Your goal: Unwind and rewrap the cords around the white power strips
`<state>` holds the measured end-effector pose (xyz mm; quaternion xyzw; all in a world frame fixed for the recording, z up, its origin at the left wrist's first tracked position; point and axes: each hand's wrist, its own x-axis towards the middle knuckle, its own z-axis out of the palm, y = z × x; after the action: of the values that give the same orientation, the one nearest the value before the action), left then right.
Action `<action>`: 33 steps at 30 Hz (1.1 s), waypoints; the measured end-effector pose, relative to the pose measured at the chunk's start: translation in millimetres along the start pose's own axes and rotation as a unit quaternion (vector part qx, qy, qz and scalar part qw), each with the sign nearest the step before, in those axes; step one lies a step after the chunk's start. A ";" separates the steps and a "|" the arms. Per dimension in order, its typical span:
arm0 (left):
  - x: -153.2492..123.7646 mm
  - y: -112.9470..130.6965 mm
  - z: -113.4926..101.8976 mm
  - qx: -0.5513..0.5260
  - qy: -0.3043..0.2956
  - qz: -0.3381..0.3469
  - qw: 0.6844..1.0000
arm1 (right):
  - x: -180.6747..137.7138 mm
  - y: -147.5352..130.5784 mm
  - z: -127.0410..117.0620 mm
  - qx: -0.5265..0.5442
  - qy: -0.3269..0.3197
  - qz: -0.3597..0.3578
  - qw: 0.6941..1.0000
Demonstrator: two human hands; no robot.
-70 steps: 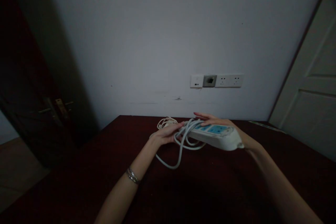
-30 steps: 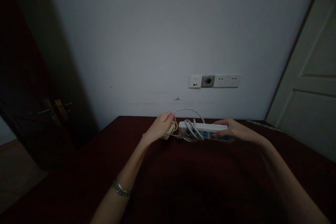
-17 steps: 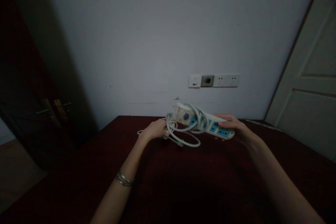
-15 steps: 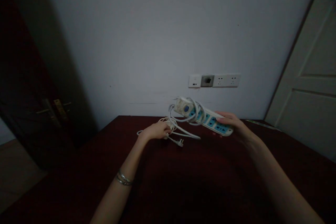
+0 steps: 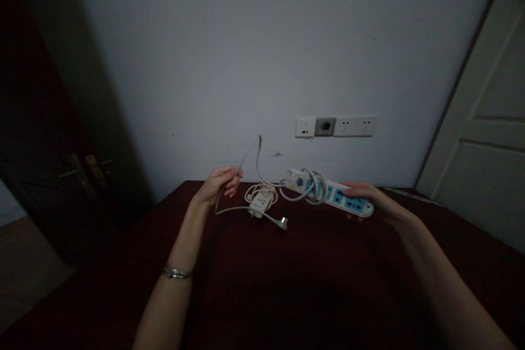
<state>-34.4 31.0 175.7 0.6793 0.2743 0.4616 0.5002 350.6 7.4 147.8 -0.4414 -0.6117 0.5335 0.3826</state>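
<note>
My right hand (image 5: 363, 197) grips one end of a long white power strip (image 5: 337, 197) with blue sockets, held tilted above the table. Part of its grey cord (image 5: 315, 186) is looped around the strip's other end. From there the cord rises to a bend and runs down to my left hand (image 5: 223, 180), whose fingers are closed on it. Past that hand the cord drops and ends in a plug (image 5: 282, 223) low over or on the table; I cannot tell which. Between my hands a smaller cream power strip (image 5: 261, 200) lies with its own cord bundled about it.
A dark red table (image 5: 287, 284) reaches back to the pale wall. On the wall is a row of switches and sockets (image 5: 336, 126). A dark door with a handle (image 5: 94, 167) stands at left, a pale panelled door (image 5: 488, 115) at right.
My left hand has lifted up and left with the cord, drawing a length of it up and uncovering the smaller strip. The long strip has shifted slightly right and down.
</note>
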 end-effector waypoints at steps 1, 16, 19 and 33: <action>2.8 -2.4 -0.3 0.007 0.028 0.011 1.000 | -1.5 0.2 0.3 0.004 -0.027 -0.001 1.000; 13.2 -22.0 8.8 0.361 -0.109 -0.096 0.921 | 6.1 11.8 7.6 0.004 -0.136 0.007 0.991; 10.3 -14.2 7.6 0.391 -0.090 -0.073 0.913 | 6.4 12.7 7.5 0.006 -0.136 0.007 0.991; -13.5 29.2 10.7 0.222 -0.127 -0.026 0.966 | -6.5 -17.8 20.9 -0.286 -0.024 -0.121 0.950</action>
<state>-33.0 5.0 197.4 0.8193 0.3213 0.2859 0.3792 330.7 -6.1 162.5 -0.4423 -0.7964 0.2964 0.2869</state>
